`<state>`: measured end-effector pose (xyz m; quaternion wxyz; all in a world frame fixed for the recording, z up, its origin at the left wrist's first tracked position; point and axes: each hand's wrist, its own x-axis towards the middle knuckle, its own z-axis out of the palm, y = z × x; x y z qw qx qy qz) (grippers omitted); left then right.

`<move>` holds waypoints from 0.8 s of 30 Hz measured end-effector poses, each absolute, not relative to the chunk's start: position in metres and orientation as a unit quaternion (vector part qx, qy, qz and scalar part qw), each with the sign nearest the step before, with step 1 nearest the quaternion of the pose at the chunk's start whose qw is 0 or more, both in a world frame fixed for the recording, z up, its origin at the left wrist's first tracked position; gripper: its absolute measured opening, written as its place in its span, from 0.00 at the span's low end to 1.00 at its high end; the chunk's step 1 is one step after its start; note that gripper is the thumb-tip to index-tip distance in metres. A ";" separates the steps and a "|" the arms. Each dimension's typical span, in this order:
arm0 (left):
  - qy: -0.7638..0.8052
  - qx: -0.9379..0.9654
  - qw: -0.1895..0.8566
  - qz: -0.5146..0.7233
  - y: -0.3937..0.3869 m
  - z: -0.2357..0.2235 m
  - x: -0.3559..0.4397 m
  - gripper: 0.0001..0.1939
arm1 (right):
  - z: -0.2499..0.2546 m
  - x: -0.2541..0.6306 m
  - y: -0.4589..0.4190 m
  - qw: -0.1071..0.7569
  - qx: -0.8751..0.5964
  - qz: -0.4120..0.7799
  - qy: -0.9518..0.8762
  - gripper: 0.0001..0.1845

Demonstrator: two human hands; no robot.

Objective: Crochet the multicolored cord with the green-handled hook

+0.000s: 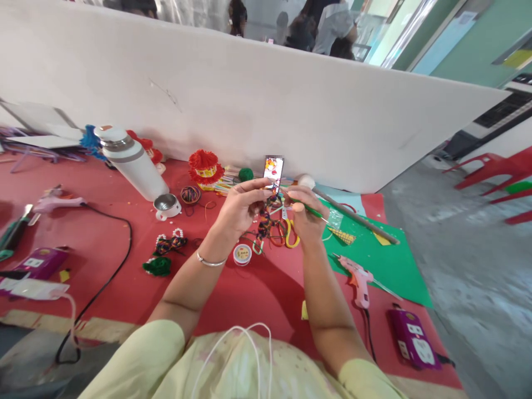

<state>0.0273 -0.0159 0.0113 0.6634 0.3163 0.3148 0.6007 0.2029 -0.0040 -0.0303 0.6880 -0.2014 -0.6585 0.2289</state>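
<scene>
My left hand (241, 208) pinches a dark multicoloured crochet piece (264, 226), which hangs below its fingers. My right hand (308, 216) is closed round a crochet hook with a green handle (310, 209), close to the upper end of the piece. The hook's tip cannot be made out among the fingers. Behind both hands a lit phone (273, 166) leans upright. Scissors with red and yellow handles (292, 235) lie under the hands, and a small round container with a white lid (242, 254) sits beside my left wrist.
A white bottle (135, 166), a cup (167, 206), a multicoloured yarn ball (190, 195) and a red yarn item (205, 166) stand to the left. Rightward lie a pink glue gun (358, 280), a long stick (357, 216) and a purple power strip (415, 339). A white partition (249, 100) rises behind.
</scene>
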 end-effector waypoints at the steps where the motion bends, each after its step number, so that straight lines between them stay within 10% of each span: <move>1: 0.318 0.319 0.658 0.603 -0.015 0.012 0.026 0.14 | -0.029 0.206 -0.003 0.680 -0.199 0.229 -0.668 0.11; 19: 0.290 0.431 0.681 0.516 -0.012 0.004 0.017 0.08 | -0.018 0.219 -0.009 0.619 -0.180 0.393 -0.656 0.17; 24: 0.339 0.520 0.446 0.645 -0.017 -0.003 0.037 0.04 | -0.028 0.191 -0.009 0.701 -0.244 0.321 -0.588 0.16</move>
